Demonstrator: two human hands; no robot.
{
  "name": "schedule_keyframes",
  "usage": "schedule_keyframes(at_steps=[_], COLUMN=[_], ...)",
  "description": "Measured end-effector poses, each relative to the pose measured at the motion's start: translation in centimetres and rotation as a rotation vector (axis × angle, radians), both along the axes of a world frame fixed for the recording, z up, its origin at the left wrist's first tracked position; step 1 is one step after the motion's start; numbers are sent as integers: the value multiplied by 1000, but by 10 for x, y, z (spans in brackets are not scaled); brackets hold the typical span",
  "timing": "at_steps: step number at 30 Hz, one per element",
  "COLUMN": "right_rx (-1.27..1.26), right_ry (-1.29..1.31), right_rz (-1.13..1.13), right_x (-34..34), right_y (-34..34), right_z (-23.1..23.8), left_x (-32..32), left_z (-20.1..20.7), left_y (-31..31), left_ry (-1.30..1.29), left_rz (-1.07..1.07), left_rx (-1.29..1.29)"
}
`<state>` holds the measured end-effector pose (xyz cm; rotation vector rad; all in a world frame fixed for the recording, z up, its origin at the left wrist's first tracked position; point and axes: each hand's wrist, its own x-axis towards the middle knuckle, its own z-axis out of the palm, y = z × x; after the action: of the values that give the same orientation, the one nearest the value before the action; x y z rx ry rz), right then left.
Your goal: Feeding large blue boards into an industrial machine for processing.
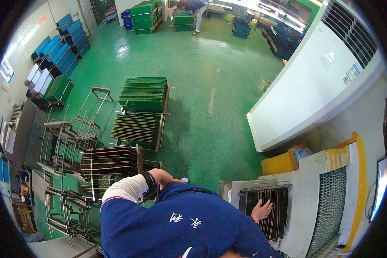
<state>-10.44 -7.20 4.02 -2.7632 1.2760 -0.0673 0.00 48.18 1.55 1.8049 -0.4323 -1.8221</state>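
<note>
At the lower right, my right hand (pixel 262 211) lies on a wire rack (pixel 266 185) of thin dark boards (pixel 280 210) with copper-coloured edges. Its fingers are stretched out and apart across the upright edges. My blue shirt (pixel 172 228) fills the lower middle and covers most of the right arm. On the other side, my left arm (pixel 161 175), with a white sleeve and a black band, bends in toward my waist. The fingers of that hand are hidden. Beside this arm stands another rack of dark boards with copper-coloured edges (pixel 109 161).
Two racks of green boards (pixel 142 94) stand ahead on the green floor. Empty metal racks (pixel 66 142) crowd the left. A tall white air conditioner (pixel 309 81) and a yellow box (pixel 277 164) are on the right. Another person (pixel 195 6) bends over a green rack far ahead.
</note>
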Motion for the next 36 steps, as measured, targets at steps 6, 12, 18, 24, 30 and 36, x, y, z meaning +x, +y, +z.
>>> schedule_keyframes(at_steps=[6, 12, 18, 24, 30, 36], right_rx=[-12, -21, -6, 10, 14, 5], right_ry=[-48, -17, -13, 1, -13, -2], right_rz=[23, 7, -2, -26, 6, 0], right_x=[4, 1, 2, -1, 1, 2], right_y=[7, 1, 1, 2, 0, 2], right_z=[5, -1, -2, 2, -1, 1], left_x=[-12, -14, -16, 12, -7, -16], left_z=[-18, -42, -68, -4, -2, -39], left_y=[11, 10, 12, -8, 4, 12], left_ry=[-103, -34, -11, 640, 286, 131], left_rz=[-47, -9, -15, 366, 170, 82], left_rx=[-110, -128, -187, 128, -117, -140])
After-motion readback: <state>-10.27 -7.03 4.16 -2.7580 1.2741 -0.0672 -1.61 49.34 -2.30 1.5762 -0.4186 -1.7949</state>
